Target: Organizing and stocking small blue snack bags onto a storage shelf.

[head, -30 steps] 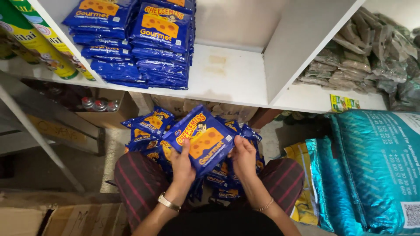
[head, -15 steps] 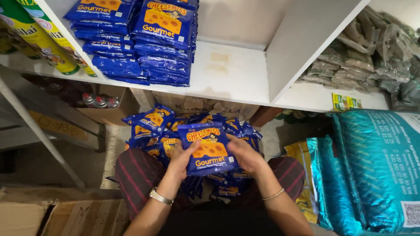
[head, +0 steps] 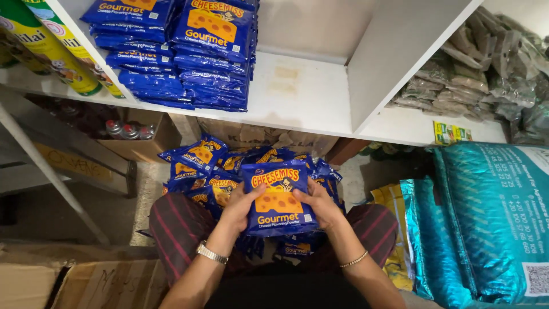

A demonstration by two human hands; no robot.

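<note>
A blue snack packet (head: 278, 197) with an orange cheese picture is gripped on both sides, face up, above my lap. My left hand (head: 243, 209) grips its left edge and my right hand (head: 320, 205) grips its right edge. Under it lies a heap of several matching blue packets (head: 197, 163) spread over my knees and the floor. On the white shelf (head: 303, 91) above, two stacks of the same packets (head: 189, 51) stand at the left.
Yellow-green bottles (head: 46, 46) stand on the far left shelf. Grey-green bags (head: 486, 68) fill the right compartment. Large teal sacks (head: 492, 223) lean at the right. Cardboard boxes (head: 74, 280) sit at lower left, and capped bottles (head: 128, 130) sit in a box under the shelf.
The packet in my hands has turned from tilted to upright and square to me. Both hands have settled on its sides.
</note>
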